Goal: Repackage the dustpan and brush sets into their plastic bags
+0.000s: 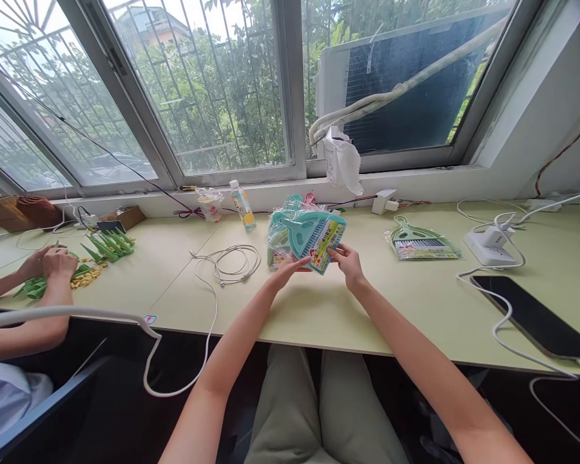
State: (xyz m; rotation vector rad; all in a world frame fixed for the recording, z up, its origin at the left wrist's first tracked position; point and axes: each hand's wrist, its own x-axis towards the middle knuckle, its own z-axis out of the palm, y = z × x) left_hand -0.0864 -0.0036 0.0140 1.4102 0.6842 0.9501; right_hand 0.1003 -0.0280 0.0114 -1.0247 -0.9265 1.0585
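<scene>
Between my two hands, above the table, is a teal mini dustpan and brush set (302, 235) with a printed card across its bristles. My left hand (290, 269) grips its lower left edge, the fingers partly behind the card. At the card's lower right edge my right hand (348, 263) pinches it between thumb and fingers. Just behind lies a pile of wrapped dustpan sets (276, 241), teal and pink handles showing at its back. Off to the right, another bagged dustpan set (423, 245) lies flat on the table.
A coiled cable (234, 264) and a drink bottle (242, 206) are left of the pile. A power strip (493, 245) and a phone (536, 316) lie on the right. At far left a co-worker's hands (58, 261) handle green pieces. A white cord (149, 341) hangs over the table's front edge.
</scene>
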